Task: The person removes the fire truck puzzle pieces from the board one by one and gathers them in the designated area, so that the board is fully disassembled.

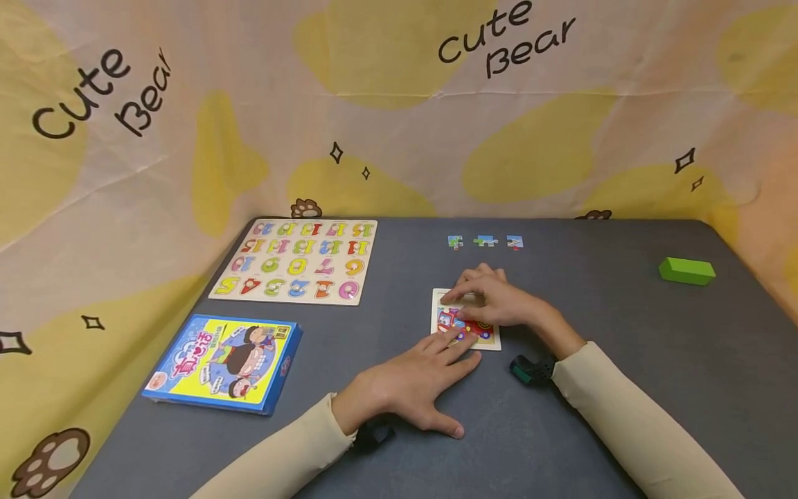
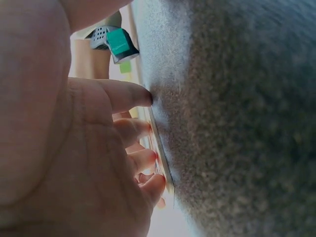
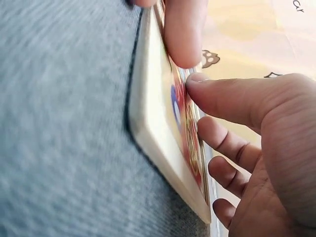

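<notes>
A small wooden jigsaw board [image 1: 439, 299] with a red vehicle picture and a pale rim lies flat on the grey table. My left hand [image 1: 420, 381] is spread, palm down, its fingertips resting on the board's near edge and lower picture. In the left wrist view, the fingers [image 2: 131, 95] extend to the board's side. Over the board's far part is my right hand [image 1: 499, 298]. Its thumb [image 3: 222, 96] touches the picture close to a left fingertip, while the other fingers lie loosely bent along the far side. Nothing is visibly pinched between them.
Behind the board lie three jigsaw pieces [image 1: 485, 240] in a row. A number puzzle board [image 1: 368, 294] is at the back left, with a blue and yellow card box [image 1: 249, 360] in front of it. Far right stands a green block [image 1: 687, 271]. Patterned cloth [image 1: 386, 125] hangs behind the table.
</notes>
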Motion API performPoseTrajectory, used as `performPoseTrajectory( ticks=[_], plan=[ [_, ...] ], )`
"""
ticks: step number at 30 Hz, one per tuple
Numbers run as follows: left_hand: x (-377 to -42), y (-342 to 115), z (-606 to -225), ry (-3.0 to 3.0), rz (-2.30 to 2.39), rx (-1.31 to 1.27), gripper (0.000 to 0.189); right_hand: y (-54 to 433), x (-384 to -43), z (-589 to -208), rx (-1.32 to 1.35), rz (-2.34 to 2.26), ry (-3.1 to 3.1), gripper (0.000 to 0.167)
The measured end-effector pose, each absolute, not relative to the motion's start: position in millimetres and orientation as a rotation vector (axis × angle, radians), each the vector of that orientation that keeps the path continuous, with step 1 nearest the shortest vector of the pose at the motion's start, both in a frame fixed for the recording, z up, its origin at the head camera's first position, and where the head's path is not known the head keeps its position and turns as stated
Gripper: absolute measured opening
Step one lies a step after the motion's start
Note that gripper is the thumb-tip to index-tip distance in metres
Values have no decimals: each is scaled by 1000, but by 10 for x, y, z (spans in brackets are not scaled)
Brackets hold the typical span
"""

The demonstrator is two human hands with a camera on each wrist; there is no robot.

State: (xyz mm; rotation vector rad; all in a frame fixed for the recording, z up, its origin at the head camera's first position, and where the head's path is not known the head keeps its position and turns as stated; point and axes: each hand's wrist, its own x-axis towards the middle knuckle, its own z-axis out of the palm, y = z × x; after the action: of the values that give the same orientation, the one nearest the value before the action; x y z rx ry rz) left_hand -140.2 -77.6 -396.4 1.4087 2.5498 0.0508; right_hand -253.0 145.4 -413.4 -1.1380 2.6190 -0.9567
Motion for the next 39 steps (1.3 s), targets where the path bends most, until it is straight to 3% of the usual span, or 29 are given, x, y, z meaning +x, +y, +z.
performPoseTrajectory(
  ticks=[39],
  plan=[
    [-1414, -776, -3954, 2533, 54, 1434, 101, 1416, -2491, -4119, -1162, -1008, 2537, 29]
  ],
)
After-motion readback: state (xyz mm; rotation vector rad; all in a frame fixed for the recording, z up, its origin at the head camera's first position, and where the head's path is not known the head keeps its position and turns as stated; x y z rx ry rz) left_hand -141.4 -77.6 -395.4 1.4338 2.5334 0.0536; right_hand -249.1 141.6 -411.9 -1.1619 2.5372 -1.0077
